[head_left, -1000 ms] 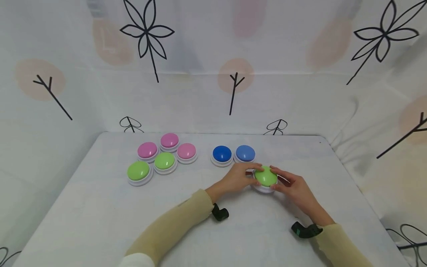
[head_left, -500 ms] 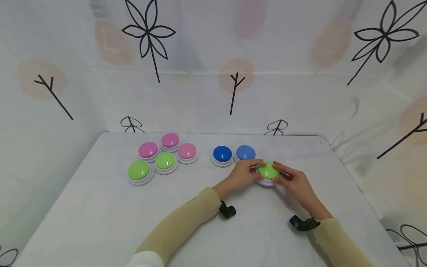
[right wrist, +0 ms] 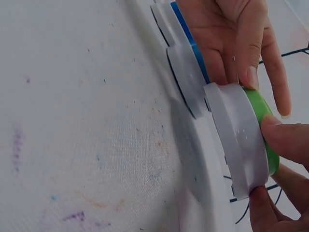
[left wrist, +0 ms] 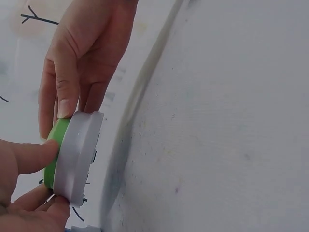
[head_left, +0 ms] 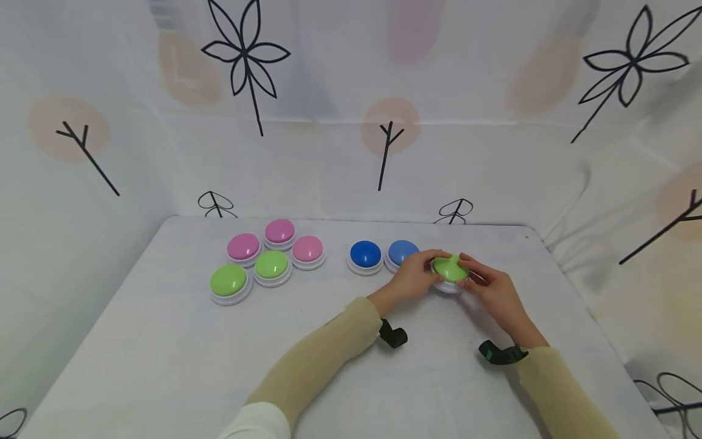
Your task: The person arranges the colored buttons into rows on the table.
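A green push button with a white base [head_left: 451, 269] is held between both hands at the right of the table. My left hand [head_left: 415, 274] grips its left side and my right hand [head_left: 492, 294] its right side, thumbs nearer me. In the left wrist view, small feet show under the white base [left wrist: 77, 159], which looks slightly raised off the table. The right wrist view has the green dome [right wrist: 260, 108] between fingers of both hands. Just left of it, a light blue button [head_left: 401, 250] is partly covered by my left hand. Beside that sits a dark blue button [head_left: 365, 254].
On the left stands a cluster of buttons: pink ones [head_left: 244, 247] at the back, with two green ones, a nearer [head_left: 228, 280] and a farther [head_left: 271, 264]. The white table [head_left: 164, 366] ends against a patterned cloth backdrop [head_left: 318, 158].
Both hands have carried the green button away from me and a little to the right, past the light blue one. The other buttons have stayed put.
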A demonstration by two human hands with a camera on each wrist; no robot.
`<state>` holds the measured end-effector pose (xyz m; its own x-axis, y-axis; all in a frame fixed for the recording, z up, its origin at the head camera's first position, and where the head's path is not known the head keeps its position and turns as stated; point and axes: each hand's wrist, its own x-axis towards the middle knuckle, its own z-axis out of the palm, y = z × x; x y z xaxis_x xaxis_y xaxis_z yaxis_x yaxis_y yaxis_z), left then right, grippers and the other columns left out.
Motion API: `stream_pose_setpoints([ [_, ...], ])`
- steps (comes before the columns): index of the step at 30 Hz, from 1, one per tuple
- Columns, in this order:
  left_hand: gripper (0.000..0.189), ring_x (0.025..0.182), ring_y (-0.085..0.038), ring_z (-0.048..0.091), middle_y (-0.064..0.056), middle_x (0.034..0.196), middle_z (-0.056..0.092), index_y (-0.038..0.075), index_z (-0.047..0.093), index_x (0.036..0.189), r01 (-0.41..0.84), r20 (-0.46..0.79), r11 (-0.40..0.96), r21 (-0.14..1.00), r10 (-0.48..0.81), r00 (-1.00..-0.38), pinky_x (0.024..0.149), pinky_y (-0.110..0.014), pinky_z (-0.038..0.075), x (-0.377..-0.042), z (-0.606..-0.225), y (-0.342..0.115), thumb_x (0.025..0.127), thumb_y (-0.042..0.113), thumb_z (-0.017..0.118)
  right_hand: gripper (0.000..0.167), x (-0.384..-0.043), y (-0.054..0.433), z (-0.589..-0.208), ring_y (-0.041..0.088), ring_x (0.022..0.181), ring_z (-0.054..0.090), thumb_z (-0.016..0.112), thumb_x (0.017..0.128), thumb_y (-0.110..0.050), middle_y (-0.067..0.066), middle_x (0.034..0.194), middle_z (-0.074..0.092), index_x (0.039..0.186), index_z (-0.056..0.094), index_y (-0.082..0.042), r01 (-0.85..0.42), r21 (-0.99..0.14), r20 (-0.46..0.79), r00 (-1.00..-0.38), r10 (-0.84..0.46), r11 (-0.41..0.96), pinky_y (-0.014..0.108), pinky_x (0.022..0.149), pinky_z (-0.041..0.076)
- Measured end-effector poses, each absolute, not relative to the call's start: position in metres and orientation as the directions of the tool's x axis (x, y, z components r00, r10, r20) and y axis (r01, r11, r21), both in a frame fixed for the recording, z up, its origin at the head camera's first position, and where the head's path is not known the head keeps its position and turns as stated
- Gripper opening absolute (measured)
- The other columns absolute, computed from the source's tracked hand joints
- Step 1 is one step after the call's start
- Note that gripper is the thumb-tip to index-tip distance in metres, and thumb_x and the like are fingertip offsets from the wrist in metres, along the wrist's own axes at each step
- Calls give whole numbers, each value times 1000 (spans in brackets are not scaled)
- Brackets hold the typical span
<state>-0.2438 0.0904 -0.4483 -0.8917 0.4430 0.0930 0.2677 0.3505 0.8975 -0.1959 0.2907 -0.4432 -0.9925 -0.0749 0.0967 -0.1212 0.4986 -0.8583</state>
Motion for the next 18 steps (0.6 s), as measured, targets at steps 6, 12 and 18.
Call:
stream_pose_setpoints([
  [6, 46, 124, -9, 53, 5, 142, 55, 24, 66, 130, 240, 74, 376, 895, 405, -912, 99, -20, 45, -251, -449, 101, 89, 4, 74, 48, -205, 291, -445, 31, 135, 46, 73, 92, -8, 19, 148, 47, 135, 58, 4, -103, -886, 100, -995, -30, 453, 17, 99, 43],
  [12, 46, 136, -12, 44, 2, 146, 53, 24, 67, 128, 194, 55, 376, 906, 350, -935, 111, -26, 35, -251, -451, 110, 89, 0, 70, 47, -215, 294, -454, 23, 133, 49, 71, 92, -6, 20, 147, 48, 136, 57, 4, -101, -895, 104, -994, -17, 435, 14, 99, 42],
  [18, 48, 140, -14, 39, 0, 148, 50, 22, 62, 134, 195, 60, 404, 894, 324, -944, 114, -29, 31, -251, -452, 117, 93, -4, 62, 54, -222, 293, -460, 27, 135, 47, 72, 92, -9, 21, 148, 46, 141, 52, 3, -76, -901, 74, -997, -22, 427, 13, 98, 43],
])
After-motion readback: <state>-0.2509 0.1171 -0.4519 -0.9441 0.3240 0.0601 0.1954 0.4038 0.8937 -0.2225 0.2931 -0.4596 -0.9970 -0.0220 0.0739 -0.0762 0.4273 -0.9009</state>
